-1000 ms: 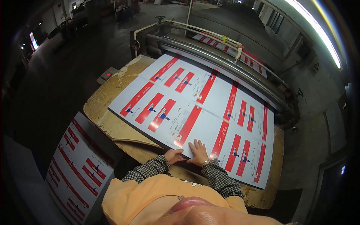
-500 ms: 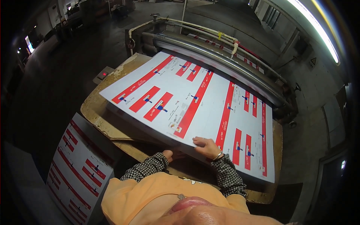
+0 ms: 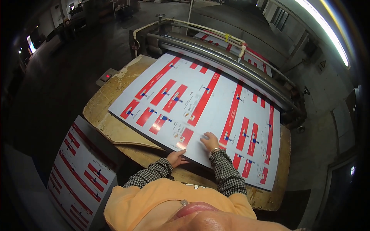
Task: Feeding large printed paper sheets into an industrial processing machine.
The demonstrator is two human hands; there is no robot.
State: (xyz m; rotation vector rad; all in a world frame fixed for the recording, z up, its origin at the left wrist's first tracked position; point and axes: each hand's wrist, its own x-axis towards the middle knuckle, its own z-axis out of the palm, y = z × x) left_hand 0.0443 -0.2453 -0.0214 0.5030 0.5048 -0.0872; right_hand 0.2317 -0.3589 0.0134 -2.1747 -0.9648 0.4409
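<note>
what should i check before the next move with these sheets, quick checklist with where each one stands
1. Left hand at the near edge of the lower sheet: ok.
2. Right hand clear of the roller: ok, it is near the close side of the print.
3. Upper sheet reaching the roller: ok.
4. Near edges flush: not ok, the upper sheet stops short and a strip of the lower one shows.
5. Roller turning: cannot tell.
6. Red light lit: ok, though its meaning cannot be told.
</note>
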